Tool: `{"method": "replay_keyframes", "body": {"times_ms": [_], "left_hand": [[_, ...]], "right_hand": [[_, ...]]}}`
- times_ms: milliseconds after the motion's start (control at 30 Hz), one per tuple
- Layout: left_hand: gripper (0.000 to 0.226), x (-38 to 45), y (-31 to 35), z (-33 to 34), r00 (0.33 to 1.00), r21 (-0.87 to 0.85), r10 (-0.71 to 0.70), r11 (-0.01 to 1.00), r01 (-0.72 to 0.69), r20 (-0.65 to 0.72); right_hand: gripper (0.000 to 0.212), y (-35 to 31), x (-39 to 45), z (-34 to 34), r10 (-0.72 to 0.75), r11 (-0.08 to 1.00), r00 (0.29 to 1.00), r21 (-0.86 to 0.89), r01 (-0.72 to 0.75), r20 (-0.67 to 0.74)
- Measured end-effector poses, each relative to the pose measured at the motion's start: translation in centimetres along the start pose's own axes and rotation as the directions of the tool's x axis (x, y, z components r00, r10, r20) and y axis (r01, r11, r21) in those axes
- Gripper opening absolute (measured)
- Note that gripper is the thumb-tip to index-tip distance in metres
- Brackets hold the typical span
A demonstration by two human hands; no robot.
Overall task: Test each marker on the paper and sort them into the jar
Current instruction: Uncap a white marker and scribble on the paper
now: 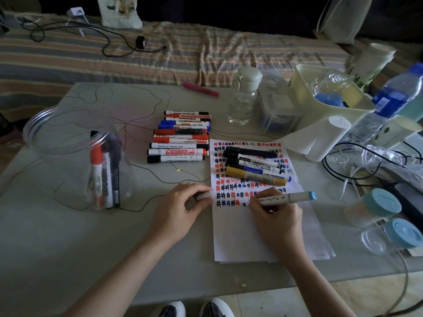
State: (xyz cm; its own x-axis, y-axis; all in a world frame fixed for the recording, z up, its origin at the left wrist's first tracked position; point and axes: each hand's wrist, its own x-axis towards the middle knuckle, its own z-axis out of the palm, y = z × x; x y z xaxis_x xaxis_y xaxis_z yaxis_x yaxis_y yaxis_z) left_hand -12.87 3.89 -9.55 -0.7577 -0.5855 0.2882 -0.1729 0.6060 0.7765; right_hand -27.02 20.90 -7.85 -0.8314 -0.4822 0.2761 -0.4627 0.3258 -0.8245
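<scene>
My right hand (275,213) grips a white marker with a light-blue end cap (295,197), its tip down on the paper (265,234) beside rows of red, black and blue test marks. Just left of the paper's edge, my left hand (183,204) pinches a small white cap (203,197). A clear jar (68,138) stands at the left with three markers (104,177) upright inside. A row of whiteboard markers (180,138) lies left of the paper's top. Several more markers (254,165) lie across the paper's upper half.
A pink marker (200,88) lies at the table's far edge. A water bottle with a grey lid (243,97), a cream bin (329,94), a blue-label bottle (393,97), tissue, cables and blue-lidded jars (380,204) crowd the right. A thin wire (160,177) loops over the table.
</scene>
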Motion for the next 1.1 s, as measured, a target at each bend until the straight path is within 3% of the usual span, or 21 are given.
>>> {"method": "replay_keyframes", "body": {"times_ms": [133,333,533,800,1100], "left_hand": [[0.035,-0.1,0.5,-0.3,0.999,-0.056,-0.015,0.998,0.017,0.032],[0.029,-0.5,0.9,-0.8,0.998,-0.180,-0.025,0.983,0.033,0.049],[0.024,-0.8,0.6,-2.0,0.995,-0.354,-0.086,0.930,0.099,0.055],[0.022,-0.8,1.5,-2.7,0.984,-0.350,-0.061,0.929,0.117,0.167],[0.022,-0.7,1.0,-2.5,0.978,-0.322,-0.060,0.939,0.123,0.199]], "right_hand": [[0.012,0.2,0.2,0.0,0.028,0.999,1.000,0.023,-0.028,0.007],[0.008,-1.6,0.8,-0.9,0.144,0.945,0.984,0.282,-0.169,0.107],[0.031,-4.7,0.0,-1.3,0.136,0.841,0.938,0.464,-0.279,0.317],[0.025,-6.3,-1.8,1.0,0.252,0.771,0.930,0.524,-0.361,0.269],[0.027,-6.9,-1.8,2.2,0.259,0.815,0.913,0.436,-0.382,0.316]]}}
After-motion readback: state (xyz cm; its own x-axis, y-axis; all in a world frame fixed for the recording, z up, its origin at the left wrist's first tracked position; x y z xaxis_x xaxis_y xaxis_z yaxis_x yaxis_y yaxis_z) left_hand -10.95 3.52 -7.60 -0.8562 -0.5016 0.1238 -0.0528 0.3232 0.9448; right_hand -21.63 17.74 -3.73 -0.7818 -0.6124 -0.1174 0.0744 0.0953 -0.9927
